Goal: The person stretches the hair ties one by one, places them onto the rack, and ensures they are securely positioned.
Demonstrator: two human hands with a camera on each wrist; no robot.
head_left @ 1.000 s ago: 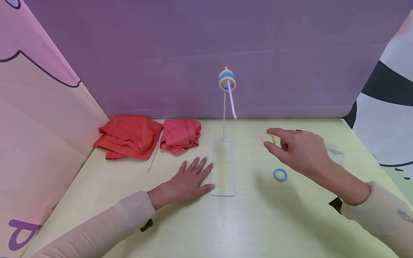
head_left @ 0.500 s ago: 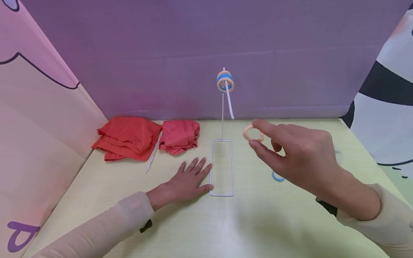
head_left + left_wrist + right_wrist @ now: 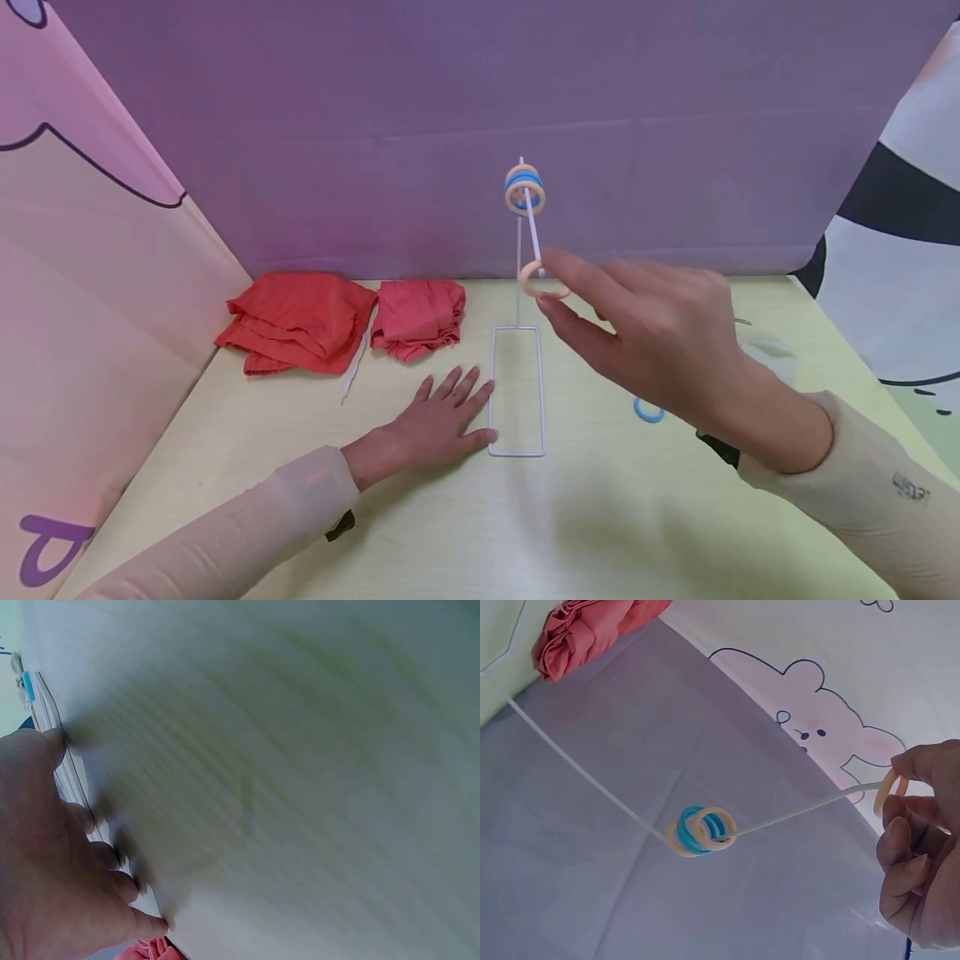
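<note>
My right hand [image 3: 660, 333] pinches a peach ring [image 3: 524, 282] between thumb and forefinger, at the front tip of the stand's white rod [image 3: 533, 229]. In the right wrist view the rod's tip reaches the opening of this ring [image 3: 880, 801]. Further back on the rod hang several rings, peach ones [image 3: 509, 198] and blue ones [image 3: 686, 831]. The stand's wire base [image 3: 542, 392] is a long rectangle on the table. My left hand [image 3: 431, 429] lies palm down with fingers spread, its thumb and forefinger at the base's left side. A blue ring [image 3: 649, 419] lies on the table below my right hand.
A red cloth [image 3: 307, 325] and a smaller folded pinkish-red cloth [image 3: 420, 317] lie at the back left, with a white cord [image 3: 354, 371] between them. Behind my right wrist sits a pale translucent item [image 3: 772, 354]. A purple curtain [image 3: 375, 192] hangs along the table's back edge.
My right hand has carried the peach ring leftward and up from the table's right side to the rod's tip. My left hand has stayed in place.
</note>
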